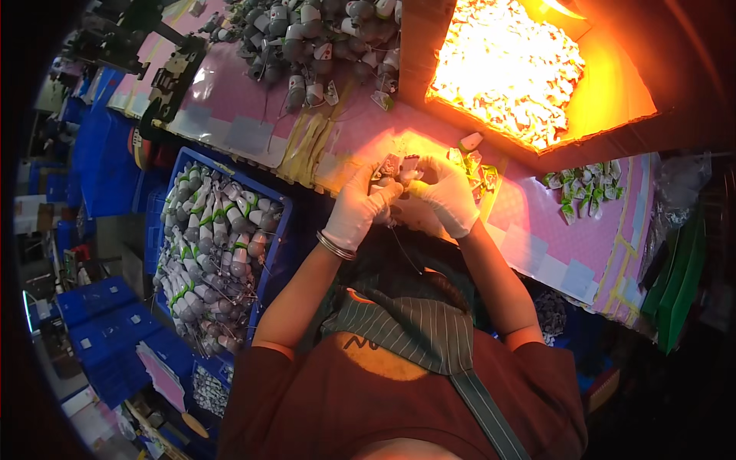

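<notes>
A big pink table (533, 211) sits in front, and both arms reach up to its near edge. The gloved left hand (357, 211) and right hand (446, 195) come close, fingers bent, both pinching a small thing (391, 165) between them, maybe grey, though fingers hide much of it.
</notes>
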Tool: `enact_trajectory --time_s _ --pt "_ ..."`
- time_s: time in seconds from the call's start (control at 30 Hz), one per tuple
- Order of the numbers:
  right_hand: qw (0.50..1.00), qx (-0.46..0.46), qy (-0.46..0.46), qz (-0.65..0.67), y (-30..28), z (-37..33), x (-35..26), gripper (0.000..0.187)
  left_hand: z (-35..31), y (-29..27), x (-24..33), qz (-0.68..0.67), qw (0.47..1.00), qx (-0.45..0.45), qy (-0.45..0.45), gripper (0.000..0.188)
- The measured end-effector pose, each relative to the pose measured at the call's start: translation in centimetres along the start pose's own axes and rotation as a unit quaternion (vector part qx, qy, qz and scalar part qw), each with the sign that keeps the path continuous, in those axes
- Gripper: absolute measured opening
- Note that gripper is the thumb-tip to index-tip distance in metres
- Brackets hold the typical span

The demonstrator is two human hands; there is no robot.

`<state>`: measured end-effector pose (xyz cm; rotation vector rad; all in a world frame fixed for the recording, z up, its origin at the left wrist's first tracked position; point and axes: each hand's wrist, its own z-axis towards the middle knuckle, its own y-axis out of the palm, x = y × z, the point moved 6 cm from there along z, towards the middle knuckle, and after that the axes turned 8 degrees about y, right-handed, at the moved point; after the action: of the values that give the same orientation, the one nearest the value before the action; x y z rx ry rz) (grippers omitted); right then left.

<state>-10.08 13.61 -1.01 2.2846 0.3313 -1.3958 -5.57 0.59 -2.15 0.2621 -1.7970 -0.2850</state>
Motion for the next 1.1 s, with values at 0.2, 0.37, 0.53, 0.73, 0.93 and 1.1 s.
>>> enact_trajectory --time_s 0.2,0.37,0.53,0.73,0.93,1.1 --pt "0.992 -0.009 -0.084 0.097 -1.4 -0.2 -1.5 0.018 -0.8 1.3 0.3 0.049 0.998 0.013 -0.031 0.037" --pt "0.995 0.002 -0.099 0.033 -1.0 0.1 -1.6 0.021 -1.0 1.4 0.3 0.057 0.997 0.001 -0.05 0.031" --pt "0.993 0.003 -0.105 0.052 -0.6 0.8 0.0 0.024 -0.8 1.2 0.3 0.081 0.996 -0.011 -0.025 0.031" --pt "0.974 0.054 -0.181 0.123 -0.2 0.4 0.2 0.02 -0.3 2.5 1.7 0.283 0.942 -0.003 0.181 0.035" --pt "0.976 0.147 -0.148 -0.063 -3.1 -0.6 -1.3 0.033 0.0 1.3 0.6 0.131 0.987 0.001 0.095 0.034" --pt "0.767 0.414 -0.1 -0.48 -8.1 -0.7 -4.0 0.019 0.4 0.1 0.3 0.024 0.999 0.03 -0.003 0.022"
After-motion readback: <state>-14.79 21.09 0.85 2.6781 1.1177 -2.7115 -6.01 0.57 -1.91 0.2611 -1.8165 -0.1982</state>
